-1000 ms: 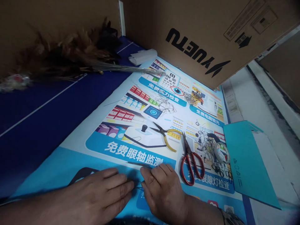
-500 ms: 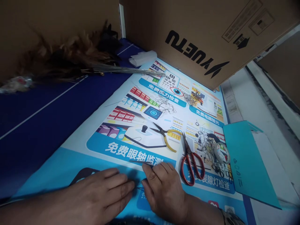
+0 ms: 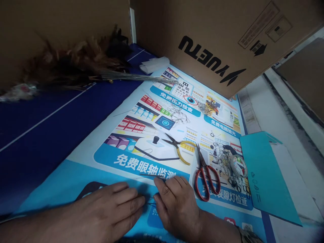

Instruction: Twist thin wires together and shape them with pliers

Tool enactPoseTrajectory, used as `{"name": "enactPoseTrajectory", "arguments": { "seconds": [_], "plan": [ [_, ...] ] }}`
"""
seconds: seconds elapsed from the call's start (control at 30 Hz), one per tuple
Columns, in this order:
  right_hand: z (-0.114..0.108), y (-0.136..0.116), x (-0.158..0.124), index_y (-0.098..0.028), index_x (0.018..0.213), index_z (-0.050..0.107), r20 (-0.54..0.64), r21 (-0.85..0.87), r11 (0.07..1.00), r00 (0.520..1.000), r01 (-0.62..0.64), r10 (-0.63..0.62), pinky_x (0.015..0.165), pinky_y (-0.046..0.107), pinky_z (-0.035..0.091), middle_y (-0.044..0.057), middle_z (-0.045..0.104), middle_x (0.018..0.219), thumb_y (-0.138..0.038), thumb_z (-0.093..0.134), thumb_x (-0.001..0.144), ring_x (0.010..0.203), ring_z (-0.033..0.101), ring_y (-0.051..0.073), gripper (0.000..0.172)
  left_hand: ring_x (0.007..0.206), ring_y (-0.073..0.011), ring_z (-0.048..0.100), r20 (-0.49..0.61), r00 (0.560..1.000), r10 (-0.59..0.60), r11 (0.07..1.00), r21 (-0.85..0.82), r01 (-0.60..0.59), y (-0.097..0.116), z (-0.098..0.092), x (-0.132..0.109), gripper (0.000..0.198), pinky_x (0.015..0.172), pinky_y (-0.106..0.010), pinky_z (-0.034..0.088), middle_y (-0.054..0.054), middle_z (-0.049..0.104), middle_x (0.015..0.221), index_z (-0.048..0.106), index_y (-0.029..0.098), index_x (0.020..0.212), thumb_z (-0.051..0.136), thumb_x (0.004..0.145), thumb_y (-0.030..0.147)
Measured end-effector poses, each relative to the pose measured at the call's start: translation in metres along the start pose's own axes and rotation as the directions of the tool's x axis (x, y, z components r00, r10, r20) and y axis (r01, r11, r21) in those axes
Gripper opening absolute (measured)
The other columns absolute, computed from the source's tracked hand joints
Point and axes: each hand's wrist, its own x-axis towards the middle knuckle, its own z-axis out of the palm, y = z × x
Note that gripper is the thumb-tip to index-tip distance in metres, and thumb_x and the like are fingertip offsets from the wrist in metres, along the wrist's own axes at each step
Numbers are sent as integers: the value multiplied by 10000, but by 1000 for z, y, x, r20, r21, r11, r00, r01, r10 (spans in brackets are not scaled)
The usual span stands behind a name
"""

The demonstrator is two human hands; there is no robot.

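Note:
My left hand [image 3: 113,209] rests low over the printed sheet, its fingers bent and pressed together. Thin dark wire [image 3: 151,203] shows in the narrow gap between its fingertips and my right thumb. My right hand [image 3: 178,206] is closed in a pinch, and a slim dark pointed tool [image 3: 152,175] sticks out leftward from under its index finger; the rest of it is hidden. Beyond that hand lie yellow-handled pliers [image 3: 181,148] with parted jaws. Red-handled scissors [image 3: 207,179] lie just right of the hand, blades pointing away.
Tangled wire pieces [image 3: 179,113] and small rings [image 3: 236,184] lie on the printed sheet [image 3: 83,152], beside a tape roll [image 3: 238,166]. A teal box flap [image 3: 268,179] stands right. Feathers [image 3: 76,64] and a wire bundle [image 3: 141,77] lie back left, before a large carton [image 3: 215,33].
The view has shifted very slightly. Both hands keep nearly the same pose and place, and the tools lie where they were.

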Motion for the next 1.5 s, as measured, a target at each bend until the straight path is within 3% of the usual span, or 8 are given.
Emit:
{"name": "enactPoseTrajectory", "arguments": {
  "seconds": [0.23,0.33,0.43,0.53,0.9,1.1,1.23,1.5],
  "plan": [
    [2,1,0,-88,1267,547,24,-31,1000,1000,5,-5,667,413,441,101,627,893,-246,475,940,767,532,245,370,950,-172,612,1,1000,17,1000,-6,-17,-2,1,-1,246,919,-329,393,49,734,1146,662,270,1167,529,970,336],
    [1,1,-1,-92,1255,558,16,-27,1000,1000,4,-4,667,408,439,99,622,888,-249,471,943,767,527,240,360,996,-187,613,-8,999,-33,999,6,33,-1,2,-7,284,930,-333,411,38,712,1206,643,288,1219,524,964,325],
    [0,1,-1,-97,1231,574,6,-17,1000,1000,0,0,653,399,427,90,615,865,-243,475,941,749,519,234,340,1091,-222,597,10,991,-131,989,76,130,-1,4,-15,388,931,-375,428,23,651,1316,597,298,1293,447,958,172],
    [0,1,-1,-112,1195,595,14,-3,1000,1000,1,-1,646,391,417,81,608,848,-240,479,938,739,514,227,310,1127,-236,593,24,991,-133,983,132,129,-4,4,-20,503,917,-387,448,2,612,1371,550,282,1352,400,919,74],
    [-2,2,2,-80,1275,550,9,14,999,999,-48,48,686,405,451,114,624,905,-237,465,949,781,539,245,372,1044,-202,614,-81,978,-192,981,24,195,2,6,-13,382,912,-342,437,25,696,1238,652,294,1201,426,945,122],
    [0,3,5,-76,1292,554,30,-46,997,998,-59,61,675,417,468,119,626,887,-252,484,946,779,554,256,395,1133,-222,586,-76,983,-166,976,130,175,0,7,-14,439,955,-357,439,-4,628,1349,612,276,1269,411,929,86],
    [0,4,5,-63,1292,549,0,-51,996,998,-67,67,699,414,485,126,631,899,-252,474,956,797,560,251,393,1132,-243,585,-69,972,-226,967,102,233,1,8,-14,457,950,-398,435,1,642,1326,620,300,1260,386,937,77],
    [-6,7,3,-95,1225,583,-49,8,1000,999,-10,10,678,379,468,91,625,853,-234,458,963,748,548,222,321,1082,-241,592,-67,974,-218,973,65,222,4,7,-16,460,917,-406,426,7,640,1329,631,294,1242,374,937,66]
  ]
}}
